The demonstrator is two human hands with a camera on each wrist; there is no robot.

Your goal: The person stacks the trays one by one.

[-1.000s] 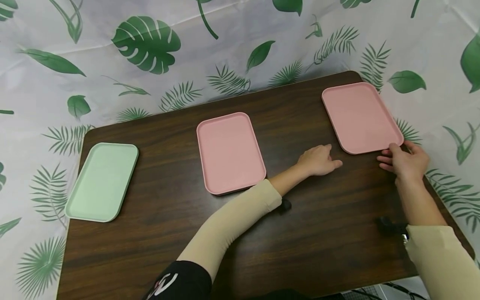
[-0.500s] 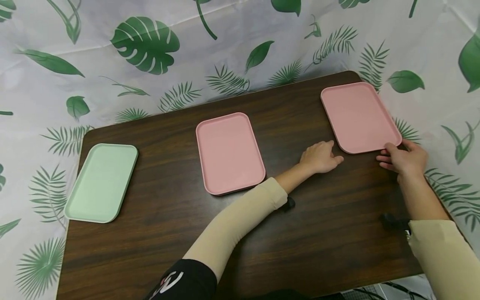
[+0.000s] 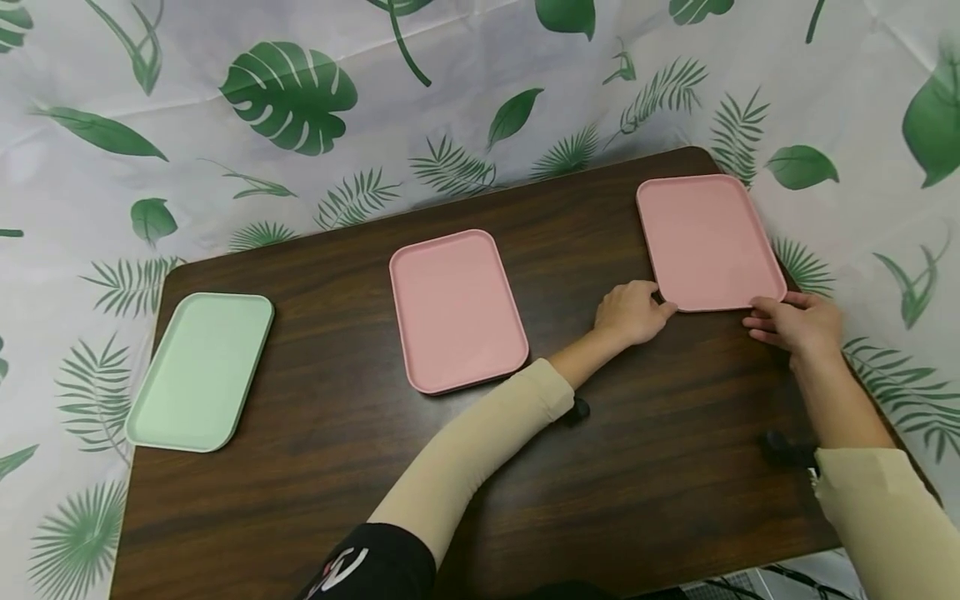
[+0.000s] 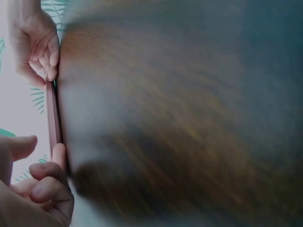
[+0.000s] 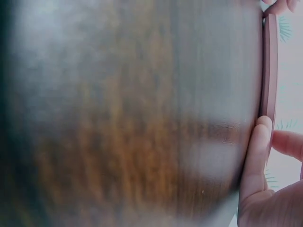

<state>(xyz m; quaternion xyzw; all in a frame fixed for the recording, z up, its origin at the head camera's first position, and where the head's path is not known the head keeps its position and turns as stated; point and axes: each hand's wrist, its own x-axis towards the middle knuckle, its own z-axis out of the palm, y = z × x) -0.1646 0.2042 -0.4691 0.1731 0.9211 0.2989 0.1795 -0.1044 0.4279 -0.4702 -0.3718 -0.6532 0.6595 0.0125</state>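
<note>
A pink rectangular tray (image 3: 708,242) lies at the table's far right end. My right hand (image 3: 806,327) pinches its near right corner, the thumb over the rim and a finger below it. At the near left corner is my left hand (image 3: 630,315). In the left wrist view, one finger of the left hand (image 4: 45,194) touches the edge of this tray (image 4: 53,116), while the thumb is held apart above it. The right wrist view shows the tray's rim (image 5: 270,66) between the thumb and finger of the right hand (image 5: 265,184).
Another pink tray (image 3: 459,312) lies mid-table, beyond my left forearm. A light green tray (image 3: 202,371) lies at the left end. The dark wood table (image 3: 322,467) backs onto a leaf-print cloth (image 3: 450,92). Cables (image 3: 802,579) show below its front edge.
The right-hand pink tray has shifted slightly left at its near edge, with my right hand moving along. My left hand is now at its near left corner. The head view has shifted slightly.
</note>
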